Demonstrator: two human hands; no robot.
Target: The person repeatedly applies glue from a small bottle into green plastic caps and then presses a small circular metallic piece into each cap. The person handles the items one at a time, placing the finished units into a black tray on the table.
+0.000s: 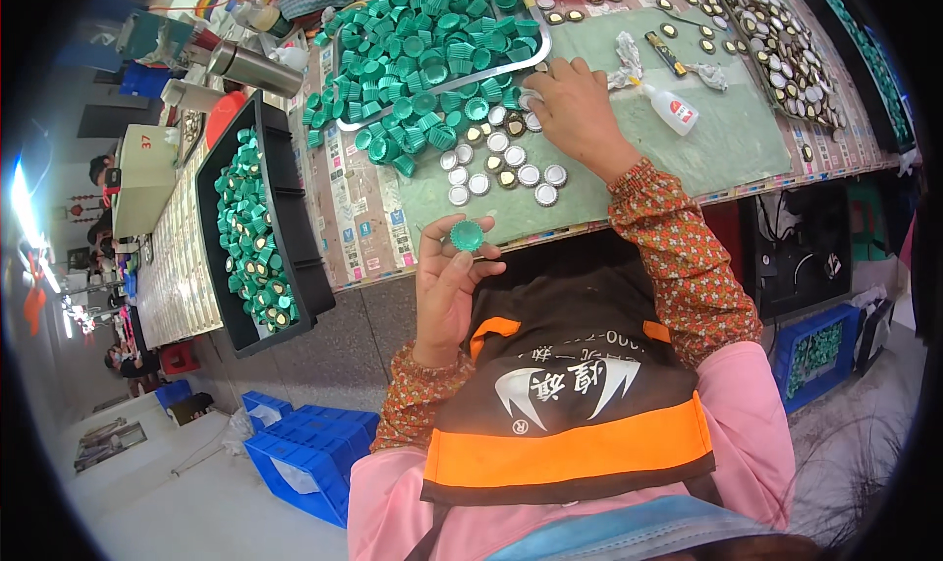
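My left hand (447, 291) is raised at the table's near edge, fingers closed round the rim of a green crimped cap (467, 235) whose hollow side shows. My right hand (580, 114) reaches over the green mat (732, 134), thumb and fingers bent round a small white disc (530, 100) tilted on its edge. Beside it lie several flat round discs (515, 155), most showing white faces with dark rims, a few showing a cream centre. Just beyond them, a heap of green caps (422, 45) fills a metal tray (501, 68) and spills over its near rim.
A black bin (295, 202) at left holds green caps with cream-coloured centres. On the mat's right lie a white squeeze bottle (673, 109), crumpled tissue (629, 55) and a dark marker-like stick (666, 55). Many discs (786, 70) crowd the far right. Blue crates (309, 453) stand below left.
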